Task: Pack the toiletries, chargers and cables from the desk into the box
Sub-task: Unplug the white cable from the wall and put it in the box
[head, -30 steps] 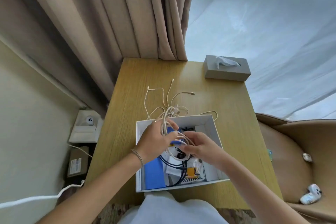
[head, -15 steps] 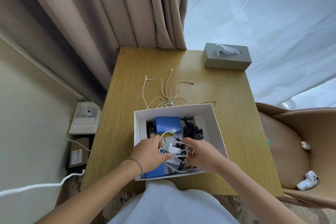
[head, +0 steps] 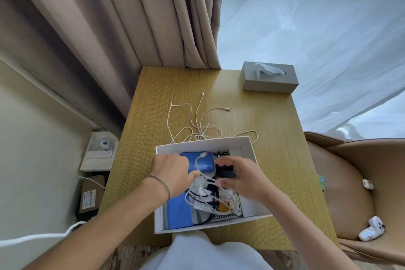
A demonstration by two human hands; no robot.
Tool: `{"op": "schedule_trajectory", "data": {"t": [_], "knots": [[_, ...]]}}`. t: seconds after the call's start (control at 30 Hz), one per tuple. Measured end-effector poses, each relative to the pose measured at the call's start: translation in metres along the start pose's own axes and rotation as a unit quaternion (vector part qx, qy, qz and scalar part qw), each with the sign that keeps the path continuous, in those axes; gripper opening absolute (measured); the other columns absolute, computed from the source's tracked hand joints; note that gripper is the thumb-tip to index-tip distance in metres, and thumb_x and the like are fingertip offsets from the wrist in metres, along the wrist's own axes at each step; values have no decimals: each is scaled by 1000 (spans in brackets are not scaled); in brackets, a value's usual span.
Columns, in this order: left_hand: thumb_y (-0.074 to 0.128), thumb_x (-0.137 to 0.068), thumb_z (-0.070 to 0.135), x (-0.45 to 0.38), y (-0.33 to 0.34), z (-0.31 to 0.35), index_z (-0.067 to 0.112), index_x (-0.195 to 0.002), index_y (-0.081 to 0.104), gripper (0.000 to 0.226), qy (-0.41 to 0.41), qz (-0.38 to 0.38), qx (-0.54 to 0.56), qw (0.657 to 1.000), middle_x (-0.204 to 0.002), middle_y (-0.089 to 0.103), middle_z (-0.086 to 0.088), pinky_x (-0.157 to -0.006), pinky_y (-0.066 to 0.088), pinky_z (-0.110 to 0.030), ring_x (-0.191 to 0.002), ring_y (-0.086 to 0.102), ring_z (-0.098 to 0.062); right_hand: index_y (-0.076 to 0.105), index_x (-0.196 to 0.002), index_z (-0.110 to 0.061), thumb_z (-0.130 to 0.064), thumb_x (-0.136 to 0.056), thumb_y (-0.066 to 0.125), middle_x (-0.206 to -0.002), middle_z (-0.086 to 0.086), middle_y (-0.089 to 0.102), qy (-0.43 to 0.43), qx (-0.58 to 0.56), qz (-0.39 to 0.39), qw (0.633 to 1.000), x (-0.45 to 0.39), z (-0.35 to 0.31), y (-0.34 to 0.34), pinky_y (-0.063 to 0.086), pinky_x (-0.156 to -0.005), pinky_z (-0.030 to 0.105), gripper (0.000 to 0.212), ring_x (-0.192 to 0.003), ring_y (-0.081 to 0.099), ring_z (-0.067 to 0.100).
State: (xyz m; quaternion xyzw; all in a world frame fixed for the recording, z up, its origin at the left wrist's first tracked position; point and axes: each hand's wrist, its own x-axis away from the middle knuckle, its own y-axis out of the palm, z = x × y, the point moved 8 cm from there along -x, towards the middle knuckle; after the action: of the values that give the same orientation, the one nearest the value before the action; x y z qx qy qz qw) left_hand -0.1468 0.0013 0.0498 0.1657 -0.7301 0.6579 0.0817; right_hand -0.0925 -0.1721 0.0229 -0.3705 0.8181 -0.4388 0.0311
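A white box [head: 203, 143] stands on the wooden desk [head: 274, 160], near its front edge. Inside lie a blue pouch [head: 205, 163], a black charger [head: 225, 172], a second blue item [head: 177, 210] and a loosely coiled white cable [head: 198, 167]. Both hands hover over the box. My left hand [head: 173, 171] is at the left inner wall, its thumb beside the white cable. My right hand [head: 238, 178] arches over the black charger with fingers spread, holding nothing that I can see. A tangled cream cable [head: 197, 120] lies on the desk just behind the box.
A grey tissue box [head: 269, 80] sits at the desk's far right corner. A tan chair [head: 350, 171] to the right holds a white game controller [head: 371, 231]. On the floor to the left are a white carton [head: 99, 153], a cardboard box [head: 89, 195] and a white cord [head: 43, 237].
Both hands lowered the coiled white cable into the box and let it go. They have since moved toward the far end of the box.
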Motion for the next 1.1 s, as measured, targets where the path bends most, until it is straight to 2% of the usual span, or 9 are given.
{"op": "schedule_trajectory", "data": {"t": [0.17,0.37,0.5,0.57,0.67,0.87,0.97,1.03,1.1], "knots": [[46,-98,50,-39,-38,1,23,-94,63,32,13,90,129,987,-85,63,3,-65,50,-32,-78,61,-20,71,-115,-28,-24,-91,69,-107,-14,74,-4,-53,101,993,-22,-5,-42,54,-88,29,25,-101,66,4],[48,-94,33,-105,-40,6,27,-92,66,19,-12,100,201,974,-87,64,7,-59,39,-29,-78,59,-15,71,-110,-31,-20,-92,62,-101,-18,71,5,-85,136,987,-56,0,-70,52,-81,25,23,-94,64,2],[46,-93,27,-144,-28,11,27,-87,64,18,-38,70,207,975,-81,64,9,-54,40,-26,-72,59,-11,71,-110,-31,-20,-93,59,-102,-18,71,25,-98,135,986,-79,11,-80,54,-80,28,23,-96,64,3],[46,-94,26,-162,-17,12,25,-87,64,19,-58,42,199,977,-79,64,8,-53,44,-27,-69,60,-12,71,-110,-31,-21,-94,57,-101,-18,71,31,-97,124,987,-91,17,-81,52,-77,24,23,-96,64,4],[46,-96,29,-185,-1,14,20,-88,66,24,-82,6,174,981,-79,67,2,-62,54,-31,-71,64,-16,71,-109,-31,-21,-94,57,-100,-18,71,34,-105,111,988,-105,28,-82,45,-72,16,23,-94,64,3],[47,-100,44,-220,33,20,13,-88,66,38,-121,-58,153,979,-73,65,-2,-54,43,-30,-66,62,-19,73,-108,-28,-18,-92,56,-99,-16,73,28,-133,86,987,-116,46,-81,55,-82,28,26,-93,65,4],[51,-98,48,-230,44,25,12,-86,66,41,-131,-81,149,977,-74,67,-3,-57,50,-31,-68,64,-21,74,-108,-28,-17,-91,55,-99,-17,73,22,-137,72,988,-119,54,-81,56,-82,28,27,-92,65,1],[54,-98,40,-233,51,27,15,-83,65,31,-143,-89,201,965,-75,66,-3,-61,51,-30,-69,63,-21,74,-109,-27,-16,-91,54,-99,-17,73,18,-143,64,988,-120,59,-82,56,-82,26,29,-93,65,-1],[53,-98,28,-234,56,27,18,-71,55,29,-152,-85,309,935,-68,57,-2,-60,44,-28,-63,54,-21,74,-108,-27,-16,-91,54,-99,-18,73,14,-146,66,987,-122,63,-85,55,-82,25,28,-93,64,-2]]}}
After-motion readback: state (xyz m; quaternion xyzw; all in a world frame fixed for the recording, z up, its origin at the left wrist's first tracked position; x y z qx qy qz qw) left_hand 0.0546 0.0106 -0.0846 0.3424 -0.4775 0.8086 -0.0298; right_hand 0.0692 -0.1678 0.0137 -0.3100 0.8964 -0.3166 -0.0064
